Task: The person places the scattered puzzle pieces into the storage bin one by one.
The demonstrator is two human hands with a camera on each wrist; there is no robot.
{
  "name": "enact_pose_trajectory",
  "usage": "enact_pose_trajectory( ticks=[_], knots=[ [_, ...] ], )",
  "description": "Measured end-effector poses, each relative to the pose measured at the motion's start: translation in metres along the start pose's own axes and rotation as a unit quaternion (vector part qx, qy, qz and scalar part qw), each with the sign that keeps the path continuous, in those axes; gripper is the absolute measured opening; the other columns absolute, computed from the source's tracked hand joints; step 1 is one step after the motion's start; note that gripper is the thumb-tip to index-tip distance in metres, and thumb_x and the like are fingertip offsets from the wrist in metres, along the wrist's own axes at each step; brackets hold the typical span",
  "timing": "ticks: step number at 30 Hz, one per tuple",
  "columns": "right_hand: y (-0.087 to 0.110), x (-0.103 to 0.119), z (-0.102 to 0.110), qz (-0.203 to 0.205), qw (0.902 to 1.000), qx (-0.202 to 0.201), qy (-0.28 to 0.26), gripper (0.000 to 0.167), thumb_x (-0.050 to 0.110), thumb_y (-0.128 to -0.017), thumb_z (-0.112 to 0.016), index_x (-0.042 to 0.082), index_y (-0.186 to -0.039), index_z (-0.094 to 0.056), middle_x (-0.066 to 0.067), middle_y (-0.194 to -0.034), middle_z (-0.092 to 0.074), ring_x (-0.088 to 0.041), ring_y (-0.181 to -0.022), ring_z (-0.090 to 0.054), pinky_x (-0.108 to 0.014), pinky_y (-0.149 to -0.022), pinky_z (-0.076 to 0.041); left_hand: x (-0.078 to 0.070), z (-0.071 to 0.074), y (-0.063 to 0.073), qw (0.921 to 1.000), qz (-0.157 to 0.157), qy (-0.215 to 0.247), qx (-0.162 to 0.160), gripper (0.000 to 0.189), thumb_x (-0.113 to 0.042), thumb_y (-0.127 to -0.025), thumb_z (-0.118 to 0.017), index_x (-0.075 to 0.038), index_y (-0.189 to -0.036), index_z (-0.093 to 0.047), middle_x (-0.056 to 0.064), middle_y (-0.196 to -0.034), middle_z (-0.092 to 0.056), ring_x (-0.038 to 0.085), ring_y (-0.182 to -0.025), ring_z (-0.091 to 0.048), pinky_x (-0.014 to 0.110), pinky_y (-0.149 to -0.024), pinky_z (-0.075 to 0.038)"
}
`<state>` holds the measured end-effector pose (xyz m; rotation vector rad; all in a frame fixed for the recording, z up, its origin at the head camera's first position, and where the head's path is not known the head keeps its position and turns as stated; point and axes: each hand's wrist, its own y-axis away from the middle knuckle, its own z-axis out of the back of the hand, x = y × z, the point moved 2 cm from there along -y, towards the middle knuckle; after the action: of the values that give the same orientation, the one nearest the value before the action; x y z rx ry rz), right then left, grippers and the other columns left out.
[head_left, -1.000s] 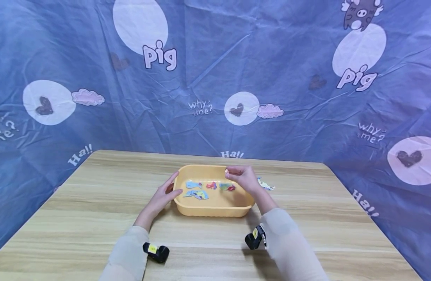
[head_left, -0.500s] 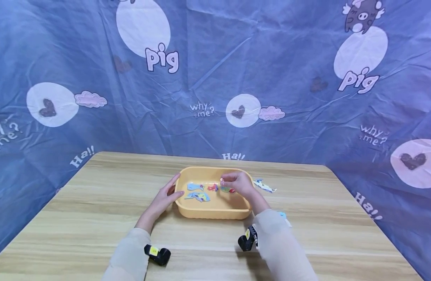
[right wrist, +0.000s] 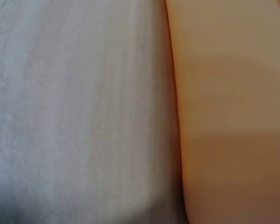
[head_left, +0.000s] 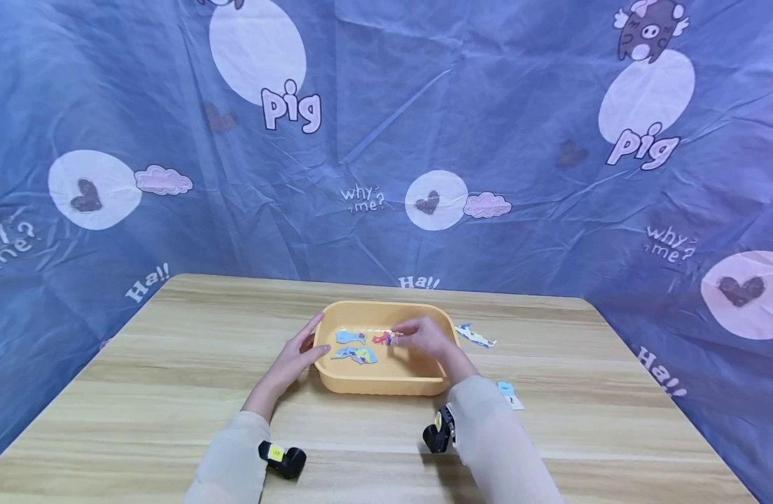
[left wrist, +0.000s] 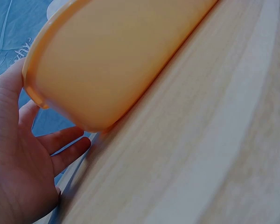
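My left hand point(head_left: 297, 352) grips the left end of a yellow plastic basin point(head_left: 383, 386), thumb over the rim and fingers along the outside. In the left wrist view, the left hand point(left wrist: 25, 149) shows its thumb at the basin's point(left wrist: 102, 65) edge. My right hand point(head_left: 426, 339) is low inside the basin, its fingertips pinching a small pale cut-out, mostly hidden. Beside them lies a red cut-out point(head_left: 381, 338). A light blue cut-out point(head_left: 351, 337) and a blue-yellow cut-out point(head_left: 356, 355) lie on the basin's left side. The right wrist view shows only table and the basin's wall point(right wrist: 233, 102).
Right of the basin, a white-and-blue cut-out point(head_left: 477, 335) lies on the wooden table point(head_left: 355, 448). A small blue-and-white piece point(head_left: 510, 396) lies nearer, beside my right sleeve point(head_left: 496, 441). A patterned blue cloth point(head_left: 374, 245) hangs behind the table.
My right hand has gone down into the basin with the small pale cut-out, now covering a green-and-red one. The blue-and-white piece has come into view beside the sleeve. My left hand keeps its grip.
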<state>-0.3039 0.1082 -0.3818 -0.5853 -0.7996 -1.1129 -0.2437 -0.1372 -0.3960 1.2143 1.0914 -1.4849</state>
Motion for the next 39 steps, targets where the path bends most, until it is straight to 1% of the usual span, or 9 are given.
enact_pose_trajectory(
  ticks=[4,7,12,14,18,21,26,31,39],
  knots=[
    [-0.001,-0.002,-0.004,-0.006,0.9999,0.014,0.005,0.023,0.006,-0.072,-0.067,0.000,-0.094,-0.065,-0.009,-0.091,-0.063,-0.022,-0.089,-0.054,-0.036,-0.084,-0.040,-0.001,0.000,0.000,1.0000,0.002,0.000,0.000,0.065,-0.011,-0.083,-0.055,-0.011,-0.138,-0.020,0.018,-0.138,-0.019,0.034,-0.121,-0.027,0.038,-0.094,-0.031],
    [0.004,0.006,-0.004,-0.009,0.9998,0.019,-0.007,0.022,0.003,-0.073,-0.066,-0.003,-0.094,-0.065,-0.012,-0.091,-0.063,-0.022,-0.087,-0.054,-0.036,-0.083,-0.041,-0.001,0.000,0.000,1.0000,0.003,0.000,-0.002,0.065,-0.011,-0.083,-0.055,-0.010,-0.138,-0.020,0.018,-0.138,-0.020,0.034,-0.121,-0.026,0.039,-0.094,-0.031],
    [0.005,0.006,-0.005,-0.009,0.9995,0.030,-0.005,0.024,0.004,-0.072,-0.067,-0.003,-0.095,-0.064,-0.013,-0.094,-0.061,-0.022,-0.087,-0.053,-0.035,-0.081,-0.041,-0.001,0.000,0.000,1.0000,0.006,0.000,-0.002,0.065,-0.011,-0.083,-0.055,-0.011,-0.138,-0.020,0.020,-0.137,-0.022,0.034,-0.121,-0.027,0.039,-0.094,-0.031],
    [-0.001,-0.004,-0.007,-0.002,0.9993,0.037,0.005,0.026,0.007,-0.071,-0.068,-0.001,-0.096,-0.065,-0.011,-0.095,-0.061,-0.019,-0.086,-0.052,-0.032,-0.078,-0.042,-0.001,0.001,0.000,1.0000,0.005,0.001,-0.001,0.065,-0.011,-0.083,-0.055,-0.011,-0.138,-0.020,0.020,-0.137,-0.021,0.034,-0.121,-0.027,0.039,-0.094,-0.031],
    [-0.002,-0.004,-0.008,0.008,0.9985,0.052,0.014,0.028,0.008,-0.071,-0.069,-0.001,-0.097,-0.064,-0.013,-0.097,-0.061,-0.019,-0.085,-0.051,-0.030,-0.076,-0.041,-0.001,0.000,-0.001,1.0000,0.003,0.004,0.000,0.065,-0.010,-0.083,-0.055,-0.010,-0.138,-0.019,0.021,-0.137,-0.022,0.034,-0.120,-0.028,0.039,-0.093,-0.032],
    [-0.002,-0.004,-0.009,0.008,0.9981,0.059,0.014,0.028,0.008,-0.071,-0.069,-0.001,-0.097,-0.064,-0.013,-0.098,-0.061,-0.021,-0.087,-0.052,-0.030,-0.078,-0.040,-0.002,0.000,-0.001,1.0000,0.004,0.004,0.000,0.065,-0.010,-0.083,-0.055,-0.010,-0.138,-0.019,0.022,-0.136,-0.022,0.034,-0.120,-0.028,0.038,-0.093,-0.032],
    [-0.003,-0.003,-0.010,0.008,0.9977,0.055,0.038,0.026,0.009,-0.071,-0.069,0.001,-0.095,-0.066,-0.012,-0.099,-0.060,-0.024,-0.093,-0.052,-0.034,-0.082,-0.040,-0.002,0.000,-0.001,1.0000,0.008,0.003,0.001,0.065,-0.010,-0.083,-0.055,-0.010,-0.138,-0.019,0.021,-0.137,-0.021,0.034,-0.120,-0.028,0.038,-0.093,-0.032],
    [-0.002,-0.001,-0.011,0.010,0.9968,0.056,0.056,0.025,0.010,-0.070,-0.070,0.003,-0.094,-0.067,-0.011,-0.102,-0.059,-0.026,-0.098,-0.050,-0.041,-0.089,-0.034,-0.002,0.000,0.000,1.0000,0.007,-0.001,0.000,0.065,-0.010,-0.083,-0.055,-0.010,-0.138,-0.019,0.019,-0.138,-0.020,0.034,-0.121,-0.027,0.038,-0.094,-0.031],
    [-0.001,-0.001,-0.012,-0.010,0.9947,0.062,0.082,0.025,0.014,-0.069,-0.071,0.009,-0.093,-0.068,-0.014,-0.112,-0.053,-0.031,-0.106,-0.044,-0.046,-0.094,-0.027,-0.001,0.001,-0.001,1.0000,0.008,-0.001,0.002,0.066,-0.010,-0.083,-0.055,-0.011,-0.138,-0.019,0.019,-0.138,-0.019,0.033,-0.121,-0.026,0.037,-0.094,-0.031]
  ],
)
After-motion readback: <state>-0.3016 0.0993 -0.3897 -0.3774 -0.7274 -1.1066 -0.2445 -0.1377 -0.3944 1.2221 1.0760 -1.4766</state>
